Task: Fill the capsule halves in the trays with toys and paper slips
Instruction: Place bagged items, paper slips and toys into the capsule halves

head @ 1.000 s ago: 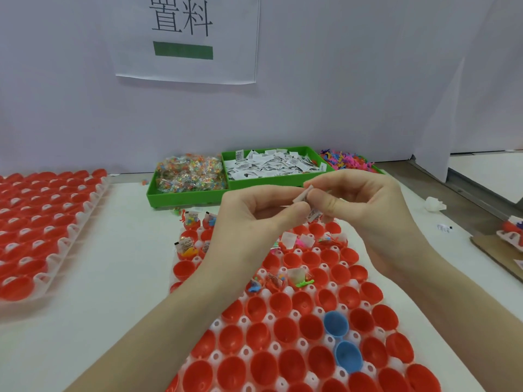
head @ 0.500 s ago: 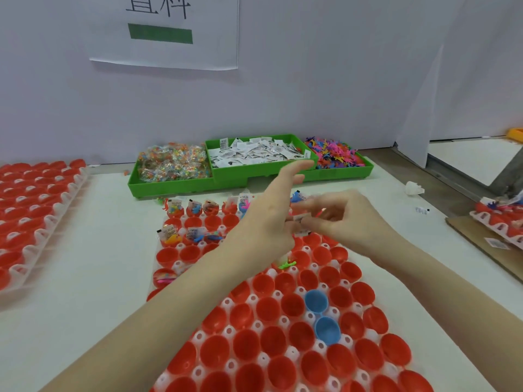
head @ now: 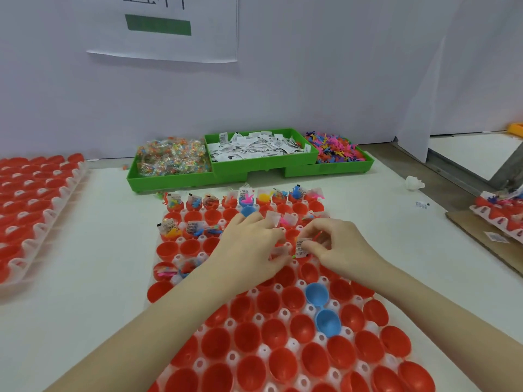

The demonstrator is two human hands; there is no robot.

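1. Forearms reach in from the bottom edge over the middle tray [head: 256, 290], both wrists low above its capsule halves [head: 249, 336].
2. Right hand [head: 336, 248] is turned palm down, with thumb and forefinger pinching a paper slip [head: 301, 248] upright over a red half in the tray's middle rows; the other fingers curl loosely above it.
3. Left hand [head: 253, 246] lies just beside the right one, palm down, fingers bent down onto the capsule halves. Whether those fingers grip anything cannot be told, since the hand hides what lies under them.
4. Far rows of the tray already carry toys and slips; the near rows hold bare red halves and two blue halves [head: 322, 309].
5. Beyond the tray on the white counter [head: 85, 250] stand green bins [head: 220, 176]: bagged toys [head: 172, 159] at left, slips in the middle bin, small coloured figures [head: 335, 148] at right.
6. Another tray of red halves [head: 34, 199] sits at the left edge, well apart from the hands.
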